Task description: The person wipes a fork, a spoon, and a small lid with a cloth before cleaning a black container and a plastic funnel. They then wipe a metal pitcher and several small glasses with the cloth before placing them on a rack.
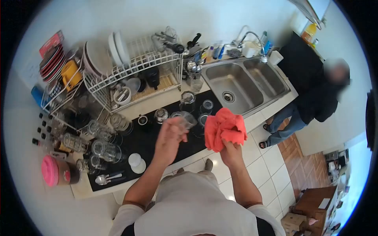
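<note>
My left hand (172, 133) is closed round a small clear glass (188, 119), tilted over the counter and slightly blurred. In my right hand (231, 152) is a bunched coral-red cloth (225, 130), raised in front of the counter's edge. The cloth hides most of the fingers. Glass and cloth are apart. Several clear glasses stand on the black mat (151, 135) just beyond my hands, among them a tall glass (188, 100) and a shorter glass (206, 107). A metal-topped shaker (161, 115) is left of my left hand.
A white dish rack (136, 65) with plates stands against the wall. Glass mugs (106, 151), spoons (108, 178) and a pink-lidded container (50, 171) are at the left. A double sink (234, 84) lies right. Another person (311, 100) stands beyond it.
</note>
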Available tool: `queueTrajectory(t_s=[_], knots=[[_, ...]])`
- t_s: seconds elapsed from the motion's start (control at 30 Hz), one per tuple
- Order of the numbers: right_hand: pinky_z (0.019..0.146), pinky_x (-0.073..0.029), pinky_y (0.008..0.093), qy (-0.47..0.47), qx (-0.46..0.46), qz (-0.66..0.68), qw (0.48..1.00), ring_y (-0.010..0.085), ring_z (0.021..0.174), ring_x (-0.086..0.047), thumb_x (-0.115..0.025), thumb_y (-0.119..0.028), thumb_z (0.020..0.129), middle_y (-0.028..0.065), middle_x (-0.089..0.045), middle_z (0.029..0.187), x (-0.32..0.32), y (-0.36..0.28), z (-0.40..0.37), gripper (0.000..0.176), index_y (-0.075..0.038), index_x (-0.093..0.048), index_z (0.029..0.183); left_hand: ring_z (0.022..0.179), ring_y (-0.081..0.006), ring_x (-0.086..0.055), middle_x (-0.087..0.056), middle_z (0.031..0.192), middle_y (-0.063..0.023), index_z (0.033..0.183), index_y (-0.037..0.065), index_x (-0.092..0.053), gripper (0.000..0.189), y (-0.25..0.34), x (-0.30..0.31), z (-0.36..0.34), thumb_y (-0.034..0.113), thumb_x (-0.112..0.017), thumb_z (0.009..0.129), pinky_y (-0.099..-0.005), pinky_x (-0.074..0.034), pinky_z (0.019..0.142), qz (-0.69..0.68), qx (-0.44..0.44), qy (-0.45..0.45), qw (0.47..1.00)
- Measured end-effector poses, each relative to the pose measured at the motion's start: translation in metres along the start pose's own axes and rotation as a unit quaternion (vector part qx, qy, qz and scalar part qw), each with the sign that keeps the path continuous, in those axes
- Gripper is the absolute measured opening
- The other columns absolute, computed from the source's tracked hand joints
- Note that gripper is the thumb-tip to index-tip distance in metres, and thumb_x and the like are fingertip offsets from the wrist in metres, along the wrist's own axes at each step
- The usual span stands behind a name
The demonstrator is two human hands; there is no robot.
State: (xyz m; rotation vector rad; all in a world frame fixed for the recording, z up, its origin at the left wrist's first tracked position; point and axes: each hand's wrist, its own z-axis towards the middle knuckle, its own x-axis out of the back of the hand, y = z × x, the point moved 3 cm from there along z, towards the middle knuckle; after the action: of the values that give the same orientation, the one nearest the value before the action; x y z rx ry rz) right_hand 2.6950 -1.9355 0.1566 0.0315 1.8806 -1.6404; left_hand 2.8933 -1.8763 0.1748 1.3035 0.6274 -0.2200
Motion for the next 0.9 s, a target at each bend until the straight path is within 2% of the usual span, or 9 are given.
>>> queueTrajectory(t_s=[0.1,0.13,0.23,0.33,0.4,0.57,0.67,0.83,0.9], knots=[[0.088,-0.045,0.0354,-0.026,-0.053,-0.129,0.99,0.0183,0.108,-0.052,-0.044,-0.029,0.099,0.0089,-0.051,0.12,-0.026,0.012,-0.006,0.04,-0.005,-0.04,0.13,0.097,-0.0145,-0.054,-0.056,0.107,-0.0084,0.119,0.004,-0.045,0.036,-0.014,-0.018,-0.012,0.007,-0.063,0.088,-0.0302,-0.045,0.084,0.134,-0.047,-0.085,0.986],[0.092,-0.044,0.0371,-0.064,-0.035,-0.135,0.988,0.018,0.112,-0.05,-0.038,-0.03,0.102,0.0087,-0.049,0.125,-0.03,0.018,-0.007,0.041,-0.004,-0.037,0.133,0.096,-0.0134,-0.055,-0.058,0.107,-0.009,0.118,0.003,-0.047,0.039,-0.016,-0.013,-0.015,0.005,-0.067,0.085,-0.0284,-0.046,0.084,0.227,-0.055,-0.043,0.971],[0.098,-0.038,0.0294,0.006,-0.039,-0.06,0.997,0.016,0.117,-0.048,-0.04,-0.025,0.101,0.0072,-0.05,0.126,-0.032,0.013,-0.014,0.037,-0.001,-0.044,0.128,0.095,-0.0206,-0.059,-0.061,0.101,-0.011,0.11,0.001,-0.056,0.038,-0.002,-0.003,-0.011,0.009,-0.074,0.078,-0.0312,-0.049,0.08,0.342,-0.161,0.035,0.925],[0.105,-0.034,0.0344,-0.023,-0.036,-0.114,0.993,0.0191,0.124,-0.043,-0.043,-0.021,0.1,0.0087,-0.044,0.135,-0.017,0.017,-0.016,0.043,-0.002,-0.034,0.137,0.082,-0.0201,-0.06,-0.061,0.096,-0.0112,0.109,0.004,-0.062,0.038,0.018,-0.008,-0.009,0.008,-0.077,0.074,-0.0292,-0.048,0.068,0.456,-0.239,-0.038,0.856],[0.107,-0.034,0.0363,-0.052,-0.046,-0.195,0.978,0.0196,0.126,-0.043,-0.045,-0.016,0.099,0.0081,-0.042,0.136,-0.009,0.016,-0.017,0.043,-0.002,-0.032,0.138,0.079,-0.0222,-0.059,-0.06,0.092,-0.0109,0.107,0.006,-0.064,0.039,0.021,-0.006,-0.003,0.01,-0.078,0.072,-0.0294,-0.047,0.065,0.478,-0.213,-0.013,0.852],[0.105,-0.036,0.0363,0.022,0.008,-0.074,0.997,0.0199,0.123,-0.045,-0.047,-0.017,0.098,0.0084,-0.045,0.133,0.01,-0.005,-0.023,0.041,-0.002,-0.036,0.135,0.077,-0.0233,-0.058,-0.061,0.089,-0.0104,0.104,0.005,-0.065,0.037,0.038,0.022,0.053,0.016,-0.078,0.072,-0.0315,-0.046,0.066,0.507,-0.169,0.159,0.83],[0.103,-0.038,0.0368,0.098,0.003,-0.021,0.995,0.0209,0.12,-0.048,-0.048,-0.02,0.098,0.0082,-0.047,0.131,0.034,-0.008,-0.038,0.041,-0.003,-0.037,0.133,0.082,-0.0279,-0.06,-0.062,0.091,-0.0129,0.101,0.004,-0.065,0.035,0.017,0.054,0.101,0.017,-0.077,0.071,-0.0352,-0.047,0.073,0.554,-0.243,0.167,0.779],[0.098,-0.04,0.0355,0.126,0.049,-0.003,0.991,0.0196,0.114,-0.05,-0.052,-0.024,0.097,0.0089,-0.05,0.127,0.067,-0.011,-0.043,0.039,-0.003,-0.043,0.129,0.102,-0.038,-0.055,-0.058,0.106,-0.022,0.099,0.002,-0.06,0.035,-0.031,0.087,0.194,0.018,-0.074,0.071,-0.0466,-0.045,0.083,0.636,-0.213,0.13,0.73],[0.099,-0.043,0.0394,0.143,0.053,-0.004,0.988,0.0243,0.115,-0.052,-0.048,-0.023,0.098,0.0107,-0.05,0.128,0.093,-0.002,-0.045,0.044,-0.002,-0.035,0.135,0.107,-0.0394,-0.053,-0.057,0.108,-0.024,0.101,-0.001,-0.06,0.039,-0.047,0.096,0.229,0.017,-0.075,0.069,-0.0474,-0.044,0.089,0.658,-0.205,0.123,0.714]])
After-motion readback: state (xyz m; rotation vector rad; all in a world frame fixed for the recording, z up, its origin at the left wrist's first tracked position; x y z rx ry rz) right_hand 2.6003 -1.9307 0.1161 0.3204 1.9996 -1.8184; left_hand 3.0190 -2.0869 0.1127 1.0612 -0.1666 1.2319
